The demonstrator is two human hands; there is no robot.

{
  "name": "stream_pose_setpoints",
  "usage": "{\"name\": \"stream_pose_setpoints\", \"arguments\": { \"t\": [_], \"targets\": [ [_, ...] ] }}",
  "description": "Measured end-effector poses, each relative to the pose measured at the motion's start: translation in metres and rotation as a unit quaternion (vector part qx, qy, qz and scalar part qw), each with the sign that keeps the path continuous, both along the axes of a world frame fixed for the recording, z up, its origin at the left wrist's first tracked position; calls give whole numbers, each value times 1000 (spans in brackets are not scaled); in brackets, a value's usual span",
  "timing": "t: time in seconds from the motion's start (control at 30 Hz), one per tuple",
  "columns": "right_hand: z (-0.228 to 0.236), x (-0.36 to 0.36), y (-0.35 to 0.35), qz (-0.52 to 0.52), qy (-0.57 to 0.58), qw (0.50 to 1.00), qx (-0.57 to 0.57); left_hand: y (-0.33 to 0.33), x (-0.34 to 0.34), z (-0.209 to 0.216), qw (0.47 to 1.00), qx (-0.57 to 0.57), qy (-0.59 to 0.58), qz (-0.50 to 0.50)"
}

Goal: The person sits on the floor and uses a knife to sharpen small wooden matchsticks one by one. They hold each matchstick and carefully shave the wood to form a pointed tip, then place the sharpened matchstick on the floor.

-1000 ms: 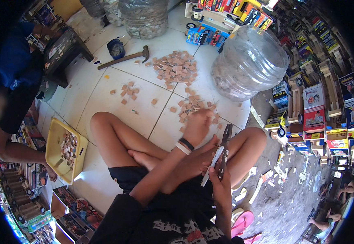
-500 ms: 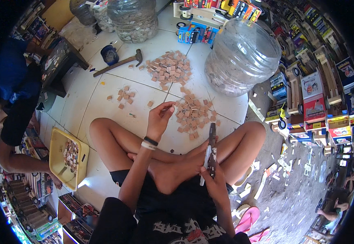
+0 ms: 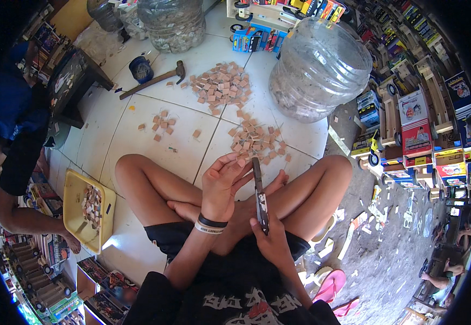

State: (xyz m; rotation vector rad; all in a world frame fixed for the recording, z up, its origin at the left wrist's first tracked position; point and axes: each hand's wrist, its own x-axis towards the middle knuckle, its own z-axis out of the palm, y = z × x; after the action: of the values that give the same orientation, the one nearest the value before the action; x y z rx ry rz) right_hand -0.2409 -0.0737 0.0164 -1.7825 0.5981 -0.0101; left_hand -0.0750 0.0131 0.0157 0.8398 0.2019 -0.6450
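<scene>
Head view: left hand (image 3: pixel 222 181) pinching small wooden block (image 3: pixel 241 161) at fingertips, beside pliers (image 3: pixel 259 195) clasped upright in right hand (image 3: pixel 270 241). Blue toy box (image 3: pixel 254 39) at top; yellow tray (image 3: pixel 76 208) left.

We sit cross-legged, both forearms entering from the lower edge and meeting above the crossed ankles. Our left hand (image 3: pixel 223 181) is raised, palm facing us, wrist banded, its fingers (image 3: pixel 230 161) curled with thumb and forefinger tips pinched together. Our right hand (image 3: pixel 270 238) sits lower and nearer the body, closed in a fist grip, knuckles up, with the forearm angled inward across the lap.
</scene>
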Motion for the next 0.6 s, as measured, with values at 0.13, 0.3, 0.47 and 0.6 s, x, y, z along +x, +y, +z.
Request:
{"name": "stream_pose_setpoints", "arguments": {
  "t": [0.13,0.3,0.47,0.6],
  "targets": [
    [0,1,1,-2,-1,1000,-12,1,0,3,1000,-2,9,-3],
    [2,2,3,-8,-12,1000,-14,1,-1,8,1000,-7,18,14],
    [5,4,2,-8,-12,1000,-16,1,-1,8,1000,-9,22,19],
    [4,4,1,15,-23,999,-23,1,-1,7,1000,-12,23,17]
  ]
}}
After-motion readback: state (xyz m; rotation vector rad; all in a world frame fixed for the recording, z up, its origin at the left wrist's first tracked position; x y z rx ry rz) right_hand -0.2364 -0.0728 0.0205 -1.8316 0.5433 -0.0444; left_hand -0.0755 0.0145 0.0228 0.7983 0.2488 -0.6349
